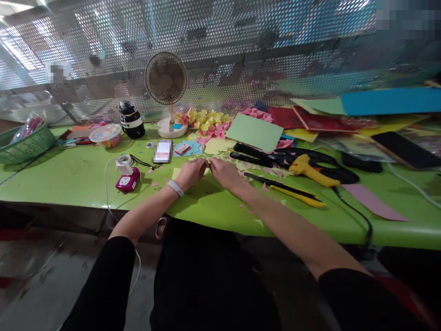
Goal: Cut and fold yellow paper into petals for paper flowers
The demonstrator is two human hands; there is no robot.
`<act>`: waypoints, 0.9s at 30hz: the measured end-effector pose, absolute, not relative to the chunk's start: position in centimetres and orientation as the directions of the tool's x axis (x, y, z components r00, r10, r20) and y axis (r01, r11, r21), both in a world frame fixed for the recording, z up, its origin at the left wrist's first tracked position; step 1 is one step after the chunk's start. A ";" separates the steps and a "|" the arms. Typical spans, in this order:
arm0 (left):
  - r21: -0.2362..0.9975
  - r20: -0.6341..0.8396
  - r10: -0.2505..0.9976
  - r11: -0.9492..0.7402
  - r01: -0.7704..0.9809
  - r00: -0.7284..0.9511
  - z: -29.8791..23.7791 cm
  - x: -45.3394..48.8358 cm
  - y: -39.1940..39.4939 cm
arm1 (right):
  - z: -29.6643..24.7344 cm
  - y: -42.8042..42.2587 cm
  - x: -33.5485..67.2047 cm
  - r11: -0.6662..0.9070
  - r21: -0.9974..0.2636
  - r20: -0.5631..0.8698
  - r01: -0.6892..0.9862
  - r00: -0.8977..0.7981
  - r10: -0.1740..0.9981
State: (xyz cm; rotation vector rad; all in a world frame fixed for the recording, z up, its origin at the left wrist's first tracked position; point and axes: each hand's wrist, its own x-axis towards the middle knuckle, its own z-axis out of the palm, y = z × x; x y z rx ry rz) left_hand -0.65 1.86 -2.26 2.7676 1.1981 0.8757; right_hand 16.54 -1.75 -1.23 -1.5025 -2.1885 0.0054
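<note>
My left hand point(193, 173) and my right hand point(223, 172) meet fingertip to fingertip just above the green table. Both are closed, pinching a small piece of yellowish paper point(207, 164) that is mostly hidden by the fingers. Under the left hand lies a pale yellow paper sheet point(176, 174). Small paper scraps are strewn around the right hand. Behind the hands sit a stack of pale yellow paper point(218, 146), a pile of folded yellow paper flowers point(203, 119) and pink ones point(217, 130). A green paper sheet point(255, 132) leans over the pile.
To the right lie a long black stapler point(253, 154), a yellow glue gun point(312, 170), a yellow cutter point(298, 195) and a phone point(406, 149). A fan point(166, 79), a black bottle point(131, 120), a purple plug adapter point(127, 180) and a green basket point(27, 145) stand left.
</note>
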 end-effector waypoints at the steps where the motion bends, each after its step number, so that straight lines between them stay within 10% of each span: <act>1: 0.210 0.476 0.683 -0.700 0.683 0.554 -2.3 -0.6 1.8 | -1.2 -1.8 16.4 0.387 -0.276 0.376 0.880 -0.272 0.886; 8: 0.279 0.407 0.697 -0.711 0.646 0.591 -2.3 -0.4 1.3 | -1.5 -2.0 15.9 0.376 -0.234 0.364 0.896 -0.278 0.889; 17: 0.846 0.451 0.867 -0.491 0.209 0.213 0.8 -1.8 2.5 | -0.7 0.5 20.0 0.310 -0.904 0.294 0.295 -0.099 0.951; 27: 0.971 0.228 0.906 -0.237 -0.018 0.356 0.1 -1.7 3.0 | -1.0 0.6 19.5 0.225 -0.961 0.201 0.164 -0.149 0.968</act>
